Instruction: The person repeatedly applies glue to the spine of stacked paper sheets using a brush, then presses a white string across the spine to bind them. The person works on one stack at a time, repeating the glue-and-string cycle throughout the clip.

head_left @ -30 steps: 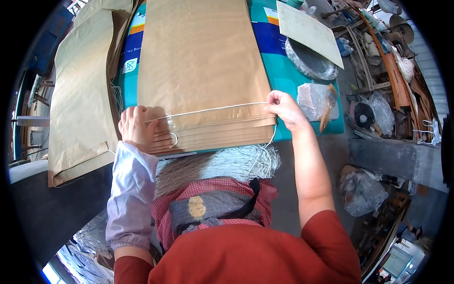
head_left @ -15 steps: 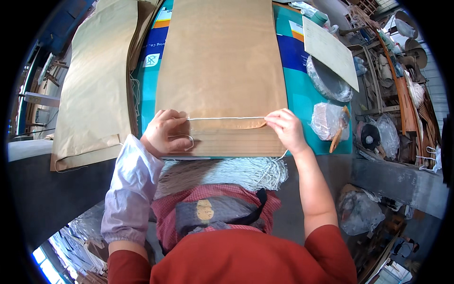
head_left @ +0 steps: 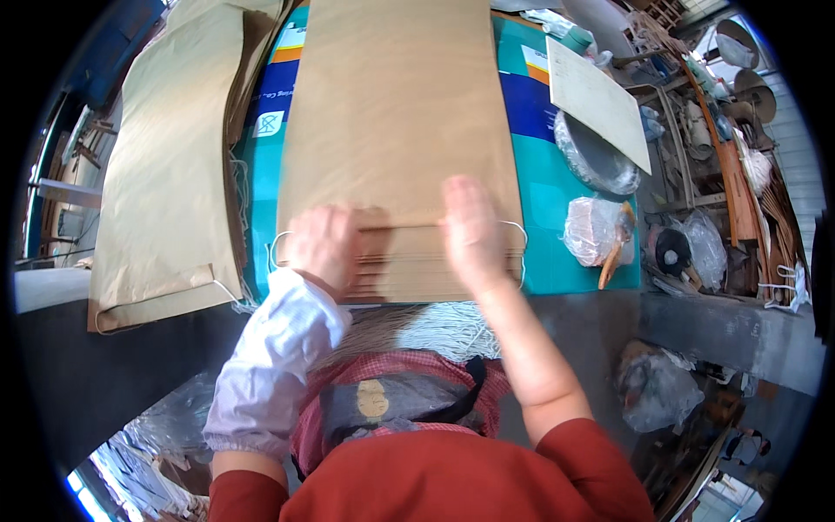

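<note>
A stack of brown paper bags (head_left: pixel 396 113) lies before me, the top one folded over at its near end (head_left: pixel 400 239). White string (head_left: pixel 519 230) loops out at the fold's right side, and another loop shows at its left. My left hand (head_left: pixel 323 248) rests on the left part of the fold, its fingers smeared by motion. On the right part, my right hand (head_left: pixel 472 228) presses down with fingers stretched away from me, also blurred. The string between the hands is hidden under the paper.
Another pile of folded paper bags (head_left: pixel 165 165) lies to the left. At right are a pale board (head_left: pixel 598 100) on a plastic-wrapped round container (head_left: pixel 591 157), and a plastic-wrapped bundle (head_left: pixel 591 230) with a wooden-handled tool (head_left: pixel 614 257). A white string bundle (head_left: pixel 435 329) hangs at the near edge.
Both hands have let go of the taut white string and moved inward onto the fold. The flap now covers the string, whose ends stick out at both sides.
</note>
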`<action>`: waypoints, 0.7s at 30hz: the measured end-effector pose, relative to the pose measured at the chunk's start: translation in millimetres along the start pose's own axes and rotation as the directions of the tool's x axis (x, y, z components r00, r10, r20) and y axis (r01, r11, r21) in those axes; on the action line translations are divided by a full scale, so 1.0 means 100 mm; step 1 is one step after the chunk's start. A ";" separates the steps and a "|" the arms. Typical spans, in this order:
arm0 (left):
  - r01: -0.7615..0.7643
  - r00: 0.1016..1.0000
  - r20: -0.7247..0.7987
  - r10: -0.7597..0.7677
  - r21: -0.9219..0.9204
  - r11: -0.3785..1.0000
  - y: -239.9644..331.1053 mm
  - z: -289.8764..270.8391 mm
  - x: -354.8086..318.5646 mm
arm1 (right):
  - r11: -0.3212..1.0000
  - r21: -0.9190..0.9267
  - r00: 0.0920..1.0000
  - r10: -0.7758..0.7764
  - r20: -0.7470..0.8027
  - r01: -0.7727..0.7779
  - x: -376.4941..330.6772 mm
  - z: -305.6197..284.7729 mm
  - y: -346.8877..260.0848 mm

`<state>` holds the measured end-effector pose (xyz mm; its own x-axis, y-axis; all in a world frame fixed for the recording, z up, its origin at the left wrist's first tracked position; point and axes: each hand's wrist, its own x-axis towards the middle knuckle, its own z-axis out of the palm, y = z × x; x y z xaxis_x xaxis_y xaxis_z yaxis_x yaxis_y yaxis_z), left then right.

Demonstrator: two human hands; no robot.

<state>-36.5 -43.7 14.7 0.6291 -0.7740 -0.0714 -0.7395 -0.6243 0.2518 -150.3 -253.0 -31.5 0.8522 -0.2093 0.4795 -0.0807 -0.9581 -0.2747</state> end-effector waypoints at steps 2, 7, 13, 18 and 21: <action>-0.307 0.941 -0.126 0.315 0.075 0.949 0.23 0.22 -0.10 | 0.986 0.138 0.907 -0.146 0.395 0.098 -0.02 -0.05 -0.50; 0.261 0.961 0.043 -0.272 0.172 0.950 -0.19 0.22 -0.19 | 0.917 -0.302 0.853 0.366 0.372 -0.261 -0.32 -0.11 0.21; 0.207 0.968 -0.115 -0.221 -0.121 0.971 -0.55 0.45 -0.28 | 0.839 -0.278 0.824 0.528 0.207 -0.467 -0.39 -0.29 0.59; 0.174 0.911 -0.289 -0.293 -0.375 0.911 -0.71 0.56 -0.34 | 0.783 0.388 0.873 0.456 0.171 -0.486 -0.29 -0.51 0.45; 0.351 0.784 -0.348 -0.514 -0.434 0.829 -0.69 0.18 -0.37 | -0.197 0.824 0.656 0.521 0.547 -0.530 -0.29 -1.01 0.57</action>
<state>-13.1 25.9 -17.3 0.9568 -0.2489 0.1504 -0.2883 -0.7438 0.6030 -231.8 -321.2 22.6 0.7993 -0.5295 -0.2843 -0.0099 0.4613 -0.8872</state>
